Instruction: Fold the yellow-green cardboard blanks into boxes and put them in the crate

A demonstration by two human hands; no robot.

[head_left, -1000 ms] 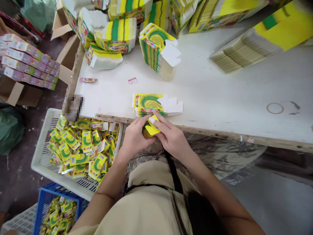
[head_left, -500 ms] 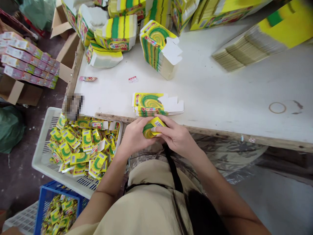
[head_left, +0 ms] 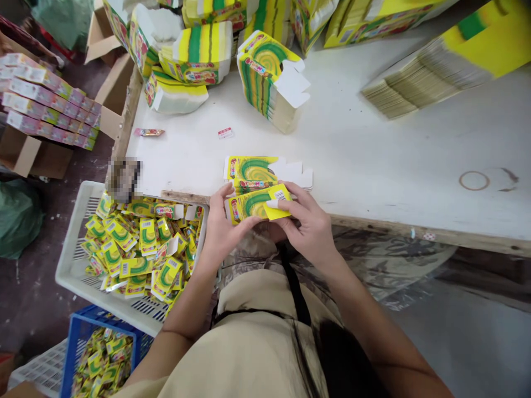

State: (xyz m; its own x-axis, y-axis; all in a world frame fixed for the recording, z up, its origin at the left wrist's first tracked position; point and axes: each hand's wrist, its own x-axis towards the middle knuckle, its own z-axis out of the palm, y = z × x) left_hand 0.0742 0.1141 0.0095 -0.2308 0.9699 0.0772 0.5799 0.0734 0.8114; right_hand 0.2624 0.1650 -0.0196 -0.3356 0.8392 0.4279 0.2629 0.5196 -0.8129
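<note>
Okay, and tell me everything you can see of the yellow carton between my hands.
The yellow carton looks like thin printed card, with a green swirl on its upturned face and colorful lettering near its left end. A yellow flap with a barcode sits at the right end. It is held slightly tilted, right end farther away, at the table's wooden edge. The left hand grips its left end; the right hand's fingers touch the flap. Its inside is hidden.
</note>
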